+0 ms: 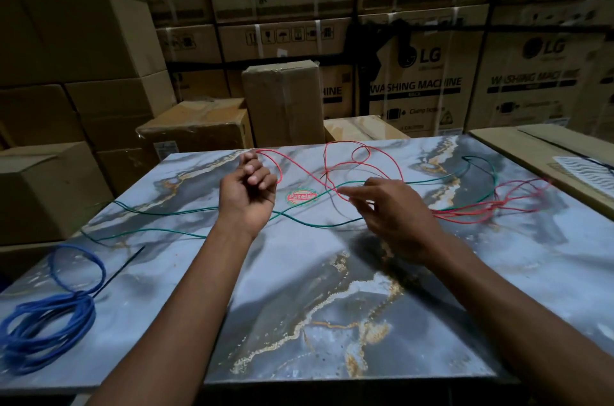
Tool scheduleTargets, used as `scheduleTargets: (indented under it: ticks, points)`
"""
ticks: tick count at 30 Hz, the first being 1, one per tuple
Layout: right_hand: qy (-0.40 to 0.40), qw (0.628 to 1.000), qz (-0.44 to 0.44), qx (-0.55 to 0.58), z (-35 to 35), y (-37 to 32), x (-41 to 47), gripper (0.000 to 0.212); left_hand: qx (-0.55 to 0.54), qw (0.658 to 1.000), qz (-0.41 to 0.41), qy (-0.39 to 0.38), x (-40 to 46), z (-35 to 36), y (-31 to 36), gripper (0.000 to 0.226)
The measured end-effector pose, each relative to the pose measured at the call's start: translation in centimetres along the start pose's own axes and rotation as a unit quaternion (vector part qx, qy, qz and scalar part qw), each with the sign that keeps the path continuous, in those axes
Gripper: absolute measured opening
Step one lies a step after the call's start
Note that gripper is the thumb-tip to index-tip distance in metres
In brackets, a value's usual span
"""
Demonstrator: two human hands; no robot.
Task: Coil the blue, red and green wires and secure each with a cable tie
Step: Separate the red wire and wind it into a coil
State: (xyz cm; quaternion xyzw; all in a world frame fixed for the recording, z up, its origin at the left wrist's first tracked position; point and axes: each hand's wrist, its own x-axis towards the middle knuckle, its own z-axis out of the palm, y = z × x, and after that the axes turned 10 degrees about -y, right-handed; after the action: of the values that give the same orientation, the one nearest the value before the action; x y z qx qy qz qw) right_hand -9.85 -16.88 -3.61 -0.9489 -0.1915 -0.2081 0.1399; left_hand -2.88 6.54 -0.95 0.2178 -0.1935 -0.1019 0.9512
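Observation:
Loose loops of red wire (pixel 385 156) spread over the far middle and right of the marble tabletop (pixel 332 272). My left hand (pixel 247 188) is raised with curled fingers and grips one end of the red wire. My right hand (pixel 395 209) pinches the red wire further along, near the middle of the table. The green wire (pixel 159 213) snakes uncoiled across the table from left to right. At the near left corner lies the blue wire (pixel 50 316), coiled in several loops, with a black cable tie (pixel 119 271) sticking out from it.
Stacked cardboard boxes (pixel 282 100) wall in the far and left sides of the table. A flat cardboard sheet (pixel 545 153) adjoins the table's right edge. A red oval sticker (pixel 301 196) sits at the table's centre.

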Motion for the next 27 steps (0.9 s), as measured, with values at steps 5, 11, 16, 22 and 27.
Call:
scheduleTargets:
  ticks: [5, 11, 16, 22, 27]
  points:
    - [-0.029, 0.994, -0.086, -0.055, 0.5, -1.9, -0.5, 0.031, 0.056, 0.997, -0.005, 0.051, -0.3, 0.7, -1.0, 0.026]
    - [0.024, 0.987, -0.157, -0.027, 0.5, -3.6, -0.5, 0.022, 0.105, 0.994, 0.003, 0.024, -0.3, 0.6, -1.9, 0.028]
    - [0.047, 0.987, -0.155, 0.005, 0.7, -3.5, -0.4, 0.020, 0.146, 0.989, -0.007, -0.006, -0.2, 0.4, -2.2, 0.027]
    - [0.126, 0.982, -0.131, 0.043, 0.8, -3.2, -0.2, 0.016, 0.345, 0.935, -0.030, -0.074, -1.3, 1.0, -3.7, 0.028]
    - [0.198, 0.971, -0.091, 0.099, 0.5, -2.7, -0.1, 0.016, 0.531, 0.833, -0.021, -0.155, -2.4, 1.3, -5.1, 0.030]
